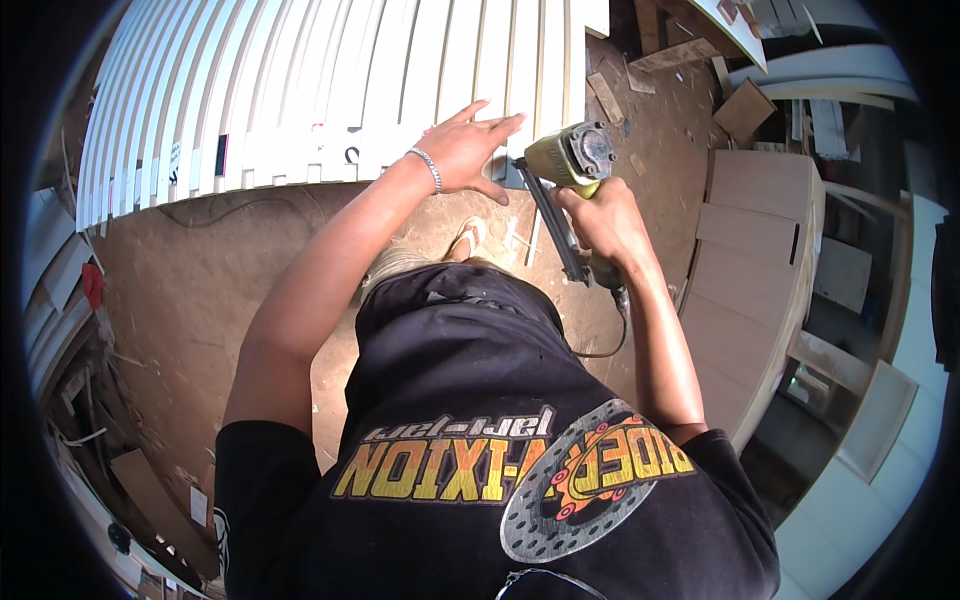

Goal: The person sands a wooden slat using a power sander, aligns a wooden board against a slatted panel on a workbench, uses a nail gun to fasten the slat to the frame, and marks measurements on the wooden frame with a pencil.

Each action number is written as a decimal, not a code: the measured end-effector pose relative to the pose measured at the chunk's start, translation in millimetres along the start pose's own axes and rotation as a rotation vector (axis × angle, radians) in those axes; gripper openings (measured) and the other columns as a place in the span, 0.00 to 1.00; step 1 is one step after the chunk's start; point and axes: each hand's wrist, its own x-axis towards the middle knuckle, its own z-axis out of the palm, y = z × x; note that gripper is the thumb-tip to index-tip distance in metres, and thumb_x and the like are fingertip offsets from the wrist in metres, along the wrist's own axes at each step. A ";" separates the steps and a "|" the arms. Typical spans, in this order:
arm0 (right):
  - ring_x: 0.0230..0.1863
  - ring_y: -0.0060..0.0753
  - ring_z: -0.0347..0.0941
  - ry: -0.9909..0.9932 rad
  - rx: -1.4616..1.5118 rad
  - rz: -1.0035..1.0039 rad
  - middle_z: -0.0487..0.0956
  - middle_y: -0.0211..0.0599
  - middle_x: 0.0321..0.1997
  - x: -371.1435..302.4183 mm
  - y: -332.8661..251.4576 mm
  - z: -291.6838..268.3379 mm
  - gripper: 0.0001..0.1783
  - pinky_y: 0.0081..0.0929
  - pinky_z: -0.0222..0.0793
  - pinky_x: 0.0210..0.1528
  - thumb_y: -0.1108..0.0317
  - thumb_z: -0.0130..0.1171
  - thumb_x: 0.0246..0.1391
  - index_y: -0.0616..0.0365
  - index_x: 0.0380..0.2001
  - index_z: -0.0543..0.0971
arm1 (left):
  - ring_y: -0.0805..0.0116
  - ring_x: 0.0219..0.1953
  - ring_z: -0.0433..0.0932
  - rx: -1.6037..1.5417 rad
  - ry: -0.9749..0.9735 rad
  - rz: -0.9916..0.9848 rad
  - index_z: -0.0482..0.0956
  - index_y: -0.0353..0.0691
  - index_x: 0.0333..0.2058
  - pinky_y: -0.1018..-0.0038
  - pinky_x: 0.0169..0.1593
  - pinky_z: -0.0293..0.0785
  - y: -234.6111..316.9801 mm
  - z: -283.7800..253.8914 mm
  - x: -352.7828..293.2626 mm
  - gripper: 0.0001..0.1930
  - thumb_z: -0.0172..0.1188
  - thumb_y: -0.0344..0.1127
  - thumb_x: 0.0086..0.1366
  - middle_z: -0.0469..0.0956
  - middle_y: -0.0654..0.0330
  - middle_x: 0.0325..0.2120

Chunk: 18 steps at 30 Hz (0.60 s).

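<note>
While holding the left hand [462, 155], spread and empty, over the near ends of white slats [300, 90] ahead, gripping a nail gun [566, 157] in the curled right hand [608, 226].
Probably at a fastening step; likely to need squaring the nose [519, 164] to a slat, keeping left hand clear.

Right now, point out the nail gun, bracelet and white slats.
Nail gun [552, 160], head view: on its greenish body.
Bracelet [430, 167], head view: middle of its band.
White slats [388, 75], head view: on one slat's face.
</note>
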 end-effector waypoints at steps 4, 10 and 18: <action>0.23 0.35 0.75 0.050 0.015 -0.063 0.77 0.42 0.18 -1.1 3.7 0.3 0.21 0.38 0.71 0.32 0.56 0.63 0.56 0.67 0.25 0.81 | 0.60 0.68 0.69 0.010 -0.044 0.020 0.51 0.40 0.74 0.58 0.80 0.42 -2.4 -5.4 1.5 0.65 0.76 0.66 0.44 0.69 0.54 0.68; 0.15 0.28 0.70 0.045 0.114 -0.076 0.72 0.34 0.12 -1.1 18.0 7.2 0.23 0.35 0.67 0.25 0.56 0.63 0.57 0.64 0.17 0.78 | 0.60 0.68 0.70 0.060 -0.036 0.046 0.51 0.40 0.74 0.59 0.80 0.43 -8.0 0.3 3.4 0.67 0.75 0.68 0.42 0.71 0.52 0.66; 0.36 0.49 0.85 -0.005 0.076 -0.048 0.85 0.58 0.30 -4.6 15.6 -1.3 0.26 0.42 0.77 0.45 0.55 0.63 0.53 0.74 0.36 0.83 | 0.55 0.73 0.61 0.150 -0.037 0.106 0.53 0.41 0.73 0.58 0.80 0.46 -11.4 -7.1 -2.3 0.65 0.77 0.63 0.42 0.64 0.50 0.70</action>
